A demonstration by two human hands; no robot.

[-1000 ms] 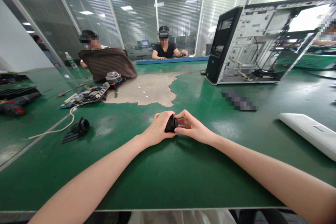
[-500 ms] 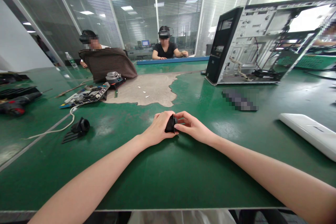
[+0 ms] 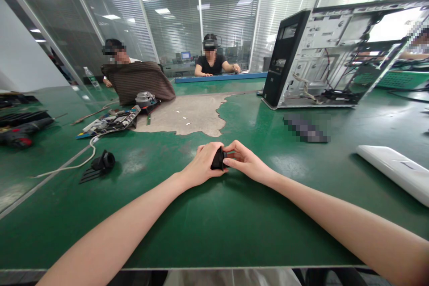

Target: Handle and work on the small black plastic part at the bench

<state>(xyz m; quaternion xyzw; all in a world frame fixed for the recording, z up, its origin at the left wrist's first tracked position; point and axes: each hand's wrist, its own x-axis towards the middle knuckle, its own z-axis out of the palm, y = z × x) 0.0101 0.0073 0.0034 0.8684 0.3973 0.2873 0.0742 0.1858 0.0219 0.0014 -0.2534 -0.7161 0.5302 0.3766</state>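
Observation:
A small black part (image 3: 217, 160) is held between my two hands above the green table (image 3: 214, 223), near the middle of the view. My left hand (image 3: 203, 162) wraps round its left side, the back of the hand hiding some of it. From the right, my right hand (image 3: 244, 161) pinches the part's edge between thumb and fingers. Another black part with a round opening (image 3: 102, 162) and flat prongs lies on the table to the left.
An open computer case (image 3: 288, 58) stands at the back right. A white box-like object (image 3: 397, 170) lies at the right, a circuit board (image 3: 110, 123) and a power drill (image 3: 25, 133) at the left. Two people (image 3: 211, 60) (image 3: 117, 53) sit across the table.

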